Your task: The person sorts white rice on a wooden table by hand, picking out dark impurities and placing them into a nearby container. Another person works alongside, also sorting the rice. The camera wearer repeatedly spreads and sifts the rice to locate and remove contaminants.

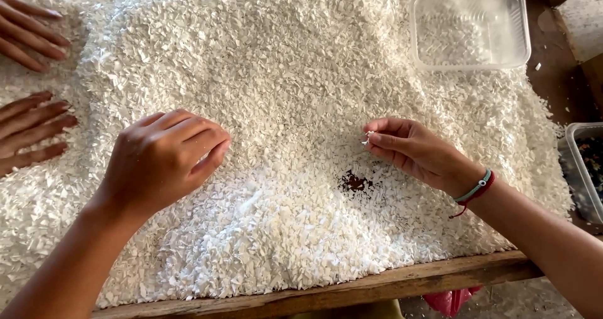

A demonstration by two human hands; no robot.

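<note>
Tray (470,27) on flakes (282,74) — far right.

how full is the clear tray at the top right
Nearly empty: the clear tray holds only a thin scatter of white flakes, with bare bottom showing.

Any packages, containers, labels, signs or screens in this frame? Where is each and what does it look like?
No labels, signs or screens.
Clear tray: top right on the white flakes, rounded rectangle, some flakes inside.
Second clear tub: right edge, cut off, dark mixed bits inside.
</note>
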